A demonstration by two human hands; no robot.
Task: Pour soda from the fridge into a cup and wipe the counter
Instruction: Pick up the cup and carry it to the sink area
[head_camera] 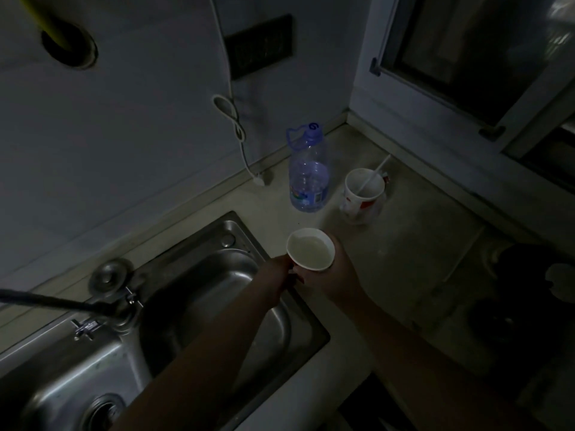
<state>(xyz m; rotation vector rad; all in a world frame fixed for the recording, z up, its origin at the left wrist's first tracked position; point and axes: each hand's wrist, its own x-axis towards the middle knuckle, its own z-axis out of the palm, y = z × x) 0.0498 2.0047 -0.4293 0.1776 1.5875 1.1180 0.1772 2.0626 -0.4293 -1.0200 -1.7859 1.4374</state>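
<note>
Cup (310, 249) sits upright in both my hands, just beyond the sink's (314, 332) far corner over the counter (404, 259). My right hand (334, 275) wraps its side; my left hand (278, 276) touches its base, grip unclear. No soda visible, so fetching it from the fridge seems next, once I set this down.

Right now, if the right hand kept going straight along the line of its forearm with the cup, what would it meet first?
Probably the clear bottle at the wall. The right hand holding the paper cup points up and left along the counter; the mug sits just right of that line. Depth is unclear.
</note>
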